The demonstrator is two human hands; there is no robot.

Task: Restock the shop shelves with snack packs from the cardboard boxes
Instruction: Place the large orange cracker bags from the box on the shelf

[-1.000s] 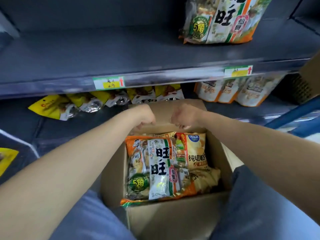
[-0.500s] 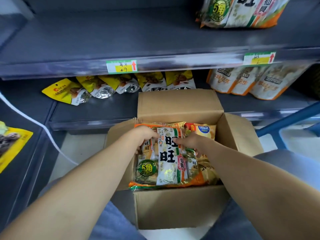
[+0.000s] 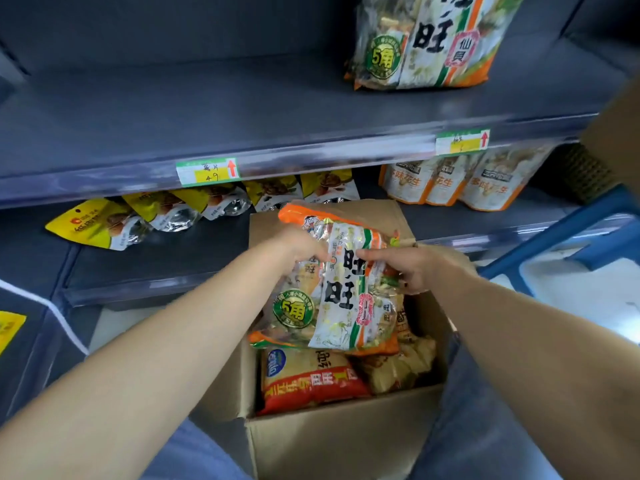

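An open cardboard box (image 3: 339, 445) sits between my knees in front of the shelves. Both hands hold a large orange-and-white rice cracker pack (image 3: 341, 296) lifted above the box. My left hand (image 3: 298, 251) grips its left edge and my right hand (image 3: 412, 268) grips its right edge. Below it in the box lie a red-and-yellow snack pack (image 3: 308, 379) and a crumpled yellowish pack (image 3: 398, 368). A matching rice cracker pack (image 3: 426, 39) stands on the upper shelf (image 3: 207, 109) at the right.
Yellow nut pouches (image 3: 100, 226) lie along the lower shelf (image 3: 173, 258) on the left, and orange-and-white peanut bags (image 3: 460, 181) stand on its right. Price tags (image 3: 207, 171) hang on the upper shelf's edge. A blue stool frame (image 3: 554, 244) is at the right.
Both hands went from the box flap down into the box, took hold of the top rice cracker pack, and raised it out, uncovering the packs underneath.
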